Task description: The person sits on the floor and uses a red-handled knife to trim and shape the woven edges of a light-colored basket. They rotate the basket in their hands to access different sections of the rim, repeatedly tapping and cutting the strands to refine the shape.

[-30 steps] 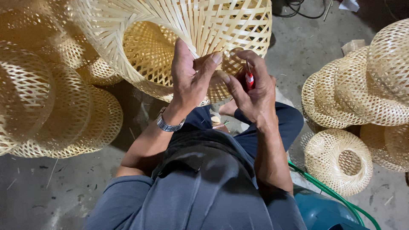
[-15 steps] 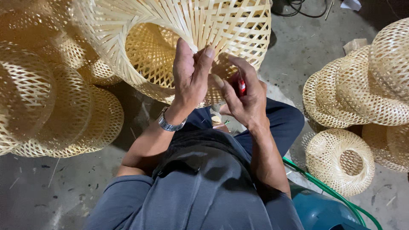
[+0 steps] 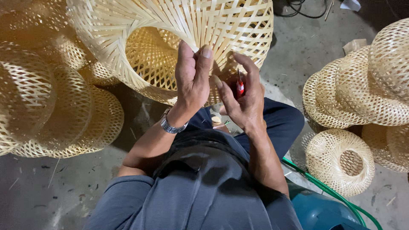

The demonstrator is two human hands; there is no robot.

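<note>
Gripping woven bamboo shade (image 3: 128,34) rim, left hand (image 3: 191,79); right hand (image 3: 245,100) clasping red-handled tool (image 3: 240,87)

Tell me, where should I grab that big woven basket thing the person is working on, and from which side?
Probably grip the big woven basket at its open rim, from the near side. The left hand already pinches that edge there. The rim strips are bunched thicker, while the round walls are thin open lattice with nothing to hook. The right hand holds a small red tool beside it.
</note>
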